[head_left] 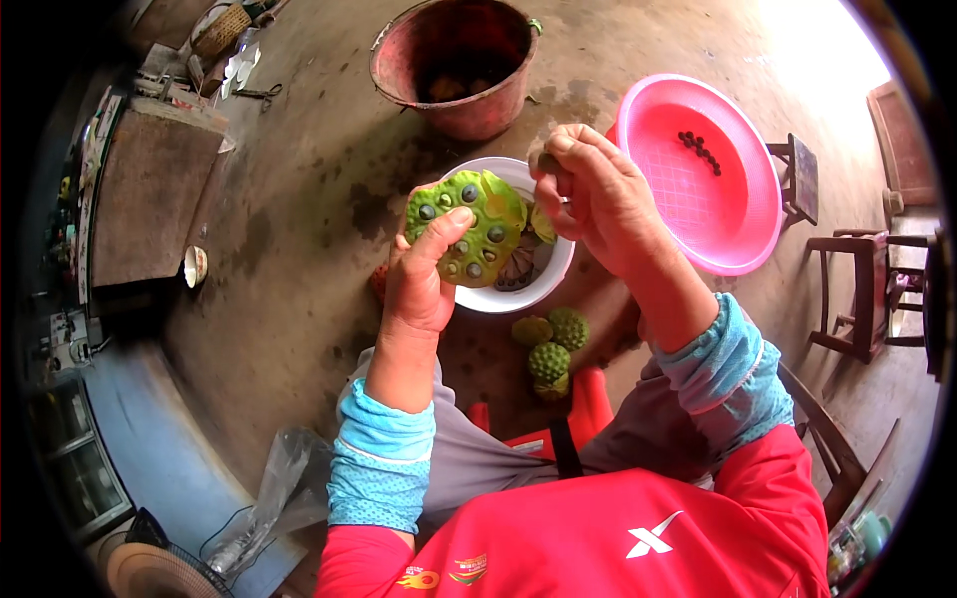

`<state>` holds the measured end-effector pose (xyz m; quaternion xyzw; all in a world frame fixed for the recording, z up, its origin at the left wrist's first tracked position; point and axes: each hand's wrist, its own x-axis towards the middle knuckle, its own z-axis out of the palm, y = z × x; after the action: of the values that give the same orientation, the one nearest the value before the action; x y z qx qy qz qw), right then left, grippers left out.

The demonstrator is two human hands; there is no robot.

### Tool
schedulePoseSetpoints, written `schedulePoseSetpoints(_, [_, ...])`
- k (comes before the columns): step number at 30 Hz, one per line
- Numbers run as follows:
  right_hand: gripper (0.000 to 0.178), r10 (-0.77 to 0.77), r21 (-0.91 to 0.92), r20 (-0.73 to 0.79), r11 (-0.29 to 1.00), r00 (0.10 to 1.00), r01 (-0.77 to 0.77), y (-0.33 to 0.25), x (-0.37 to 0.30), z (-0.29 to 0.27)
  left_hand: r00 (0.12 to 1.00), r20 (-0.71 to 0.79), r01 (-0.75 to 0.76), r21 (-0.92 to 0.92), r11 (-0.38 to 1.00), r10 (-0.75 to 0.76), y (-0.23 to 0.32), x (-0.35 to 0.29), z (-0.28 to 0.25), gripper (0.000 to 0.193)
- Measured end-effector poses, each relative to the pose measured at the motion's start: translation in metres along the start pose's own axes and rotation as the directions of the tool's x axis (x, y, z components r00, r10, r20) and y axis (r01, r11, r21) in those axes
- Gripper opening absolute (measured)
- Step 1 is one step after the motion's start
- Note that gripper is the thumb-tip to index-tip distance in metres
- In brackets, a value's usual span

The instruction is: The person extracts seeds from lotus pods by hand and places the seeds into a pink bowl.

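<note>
In my left hand (424,279) is a green lotus seed pod (483,214). My thumb presses on its face, where several dark seeds sit in their holes; the pod's upper right edge looks torn. To the right of it and apart from it, my right hand (603,194) is closed in a pinch around a small dark lotus seed (549,163), partly hidden by the fingers. Below both hands, a white basin (551,287) holds torn green and brownish pod pieces, largely covered by the pod.
A reddish bucket (478,112) with dark contents stands ahead. At the right, a pink basin (738,224) holds several dark seeds (701,149), beside a small stool (800,179). Bumpy green pods (549,361) lie near my knees. A wooden chair (852,294) stands far right.
</note>
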<state>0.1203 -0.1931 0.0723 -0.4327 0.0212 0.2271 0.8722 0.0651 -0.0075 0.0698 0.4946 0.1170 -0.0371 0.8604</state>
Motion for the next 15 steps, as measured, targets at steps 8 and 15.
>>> schedulePoseSetpoints(8, [0.021,-0.215,-0.58,0.116,0.778,0.97,0.242,0.022,0.005,0.006,1.0,0.019,0.011,0.051,0.999,-0.012,-0.005,-0.001,-0.002,0.029])
schedulePoseSetpoints(15, [0.021,-0.153,-0.766,0.136,0.61,0.979,0.202,0.016,0.001,0.011,1.0,0.001,0.024,0.141,0.99,-0.024,-0.005,-0.004,-0.002,0.029])
